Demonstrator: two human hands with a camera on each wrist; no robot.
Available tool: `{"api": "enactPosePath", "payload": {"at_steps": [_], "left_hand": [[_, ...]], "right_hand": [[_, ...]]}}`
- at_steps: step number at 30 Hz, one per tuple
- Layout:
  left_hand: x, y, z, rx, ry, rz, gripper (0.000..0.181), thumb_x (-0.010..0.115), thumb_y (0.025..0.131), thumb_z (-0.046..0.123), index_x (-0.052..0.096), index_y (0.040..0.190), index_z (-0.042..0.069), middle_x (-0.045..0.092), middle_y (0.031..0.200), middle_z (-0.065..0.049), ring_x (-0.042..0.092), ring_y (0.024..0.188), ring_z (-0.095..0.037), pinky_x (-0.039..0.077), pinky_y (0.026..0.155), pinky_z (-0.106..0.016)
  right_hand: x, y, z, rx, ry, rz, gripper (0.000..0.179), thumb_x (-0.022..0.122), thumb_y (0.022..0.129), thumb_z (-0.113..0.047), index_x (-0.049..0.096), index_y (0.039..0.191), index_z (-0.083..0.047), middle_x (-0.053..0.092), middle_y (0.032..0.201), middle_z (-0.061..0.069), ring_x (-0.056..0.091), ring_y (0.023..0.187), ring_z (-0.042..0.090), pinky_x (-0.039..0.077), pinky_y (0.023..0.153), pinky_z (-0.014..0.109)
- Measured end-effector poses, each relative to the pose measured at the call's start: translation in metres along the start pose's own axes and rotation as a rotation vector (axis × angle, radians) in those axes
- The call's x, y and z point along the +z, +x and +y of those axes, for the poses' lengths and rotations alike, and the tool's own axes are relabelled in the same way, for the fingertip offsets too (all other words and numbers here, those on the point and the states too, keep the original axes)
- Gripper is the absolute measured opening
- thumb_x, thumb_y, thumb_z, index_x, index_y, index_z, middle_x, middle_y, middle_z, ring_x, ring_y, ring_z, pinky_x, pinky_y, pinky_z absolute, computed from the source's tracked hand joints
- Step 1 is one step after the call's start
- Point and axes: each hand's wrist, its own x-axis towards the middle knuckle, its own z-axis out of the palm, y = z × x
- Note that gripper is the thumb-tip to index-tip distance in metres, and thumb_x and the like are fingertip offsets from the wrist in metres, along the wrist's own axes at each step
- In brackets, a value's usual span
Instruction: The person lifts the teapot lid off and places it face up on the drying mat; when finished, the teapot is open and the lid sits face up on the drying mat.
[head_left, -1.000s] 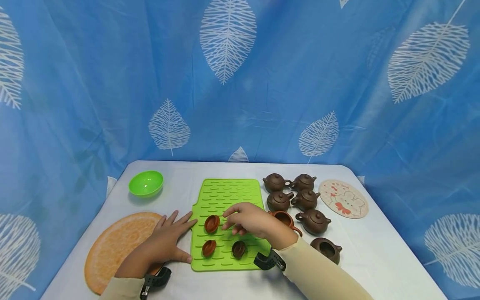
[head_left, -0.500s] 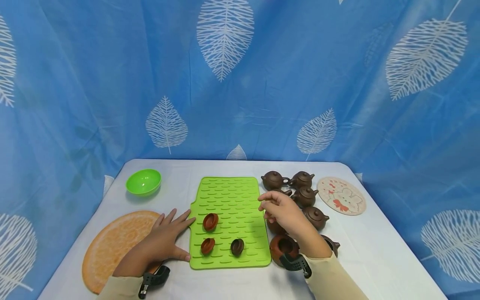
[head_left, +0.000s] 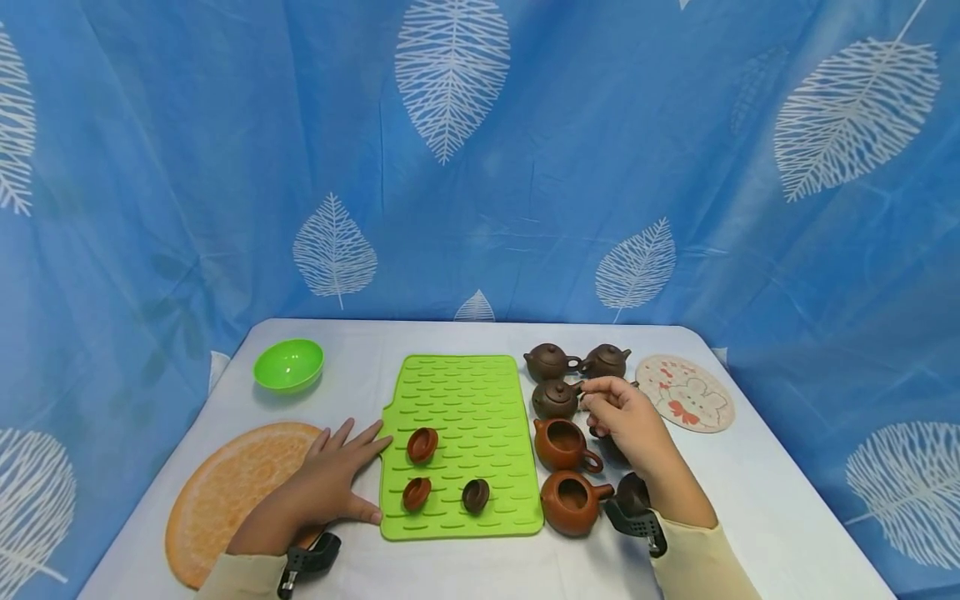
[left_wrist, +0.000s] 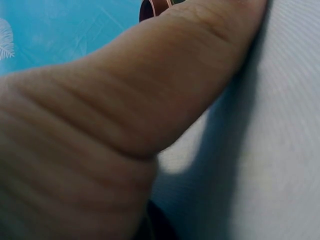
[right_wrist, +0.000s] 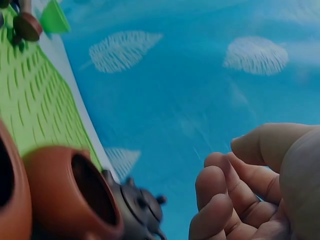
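Observation:
My left hand [head_left: 330, 483] lies flat with spread fingers, its fingertips at the left edge of the green mat [head_left: 457, 392]. On that mat are two reddish-brown teapot lids [head_left: 422, 446] and one dark brown lid [head_left: 476, 496]. My right hand [head_left: 630, 425] hovers over the right column of teapots, fingers loosely bent; the right wrist view shows nothing between thumb and fingers. It partly hides the dark teapots beneath. Left of it stand two lidless reddish teapots [head_left: 573, 502] and a dark lidded teapot [head_left: 555, 399].
Two more dark lidded teapots [head_left: 550, 362] stand at the back. A round rabbit-print mat [head_left: 686, 393] lies at the right. A bright green bowl [head_left: 288, 365] sits back left, and a round orange-patterned mat [head_left: 232, 500] is partly under my left forearm.
My right hand has moved right, from above the green mat to above the right column of teapots, uncovering the two reddish teapots. The left hand keeps its place.

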Motion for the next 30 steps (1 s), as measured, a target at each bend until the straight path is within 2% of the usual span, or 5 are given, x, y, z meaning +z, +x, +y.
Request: {"api": "enactPosePath", "payload": {"at_steps": [4, 12, 18, 24, 30], "left_hand": [[-0.001, 0.000, 0.000, 0.002, 0.008, 0.006, 0.127, 0.082, 0.054, 0.080, 0.045, 0.161, 0.022, 0.026, 0.174, -0.006, 0.008, 0.160, -0.050, 0.000, 0.122, -0.074], [-0.002, -0.001, 0.001, 0.013, 0.005, 0.011, 0.127, 0.082, 0.054, 0.079, 0.045, 0.161, 0.020, 0.027, 0.173, -0.008, 0.009, 0.159, -0.051, 0.002, 0.121, -0.075], [-0.003, -0.002, 0.004, 0.010, -0.016, 0.006, 0.127, 0.083, 0.054, 0.079, 0.046, 0.160, 0.019, 0.028, 0.173, -0.008, 0.009, 0.159, -0.052, 0.000, 0.121, -0.075], [-0.002, -0.002, 0.004, 0.008, -0.010, 0.007, 0.127, 0.083, 0.054, 0.079, 0.046, 0.160, 0.020, 0.027, 0.173, -0.008, 0.009, 0.159, -0.052, 0.001, 0.122, -0.075], [-0.001, 0.000, 0.003, -0.001, 0.002, 0.003, 0.127, 0.082, 0.054, 0.079, 0.045, 0.161, 0.021, 0.027, 0.174, -0.007, 0.008, 0.159, -0.051, 0.001, 0.122, -0.075]], "right_hand": [[-0.013, -0.003, 0.007, 0.008, -0.043, 0.045, 0.030, 0.062, 0.104, -0.013, 0.060, 0.129, 0.003, 0.068, 0.096, 0.008, 0.065, 0.081, 0.027, 0.055, 0.065, 0.029], [-0.032, -0.006, 0.018, -0.012, -0.145, 0.102, 0.032, 0.063, 0.105, -0.016, 0.060, 0.131, 0.002, 0.068, 0.107, 0.019, 0.063, 0.079, 0.017, 0.055, 0.065, 0.028], [-0.045, -0.009, 0.026, 0.021, -0.236, 0.118, 0.033, 0.065, 0.104, -0.020, 0.062, 0.132, -0.002, 0.067, 0.110, 0.017, 0.060, 0.081, 0.016, 0.054, 0.065, 0.028], [-0.056, -0.013, 0.037, 0.054, -0.385, 0.128, 0.036, 0.068, 0.102, -0.024, 0.064, 0.130, -0.004, 0.063, 0.099, 0.009, 0.055, 0.080, 0.017, 0.049, 0.063, 0.028], [-0.063, -0.011, 0.049, 0.042, -0.491, 0.078, 0.037, 0.073, 0.098, -0.027, 0.067, 0.127, -0.004, 0.057, 0.086, 0.004, 0.050, 0.075, 0.017, 0.042, 0.060, 0.030]]}}
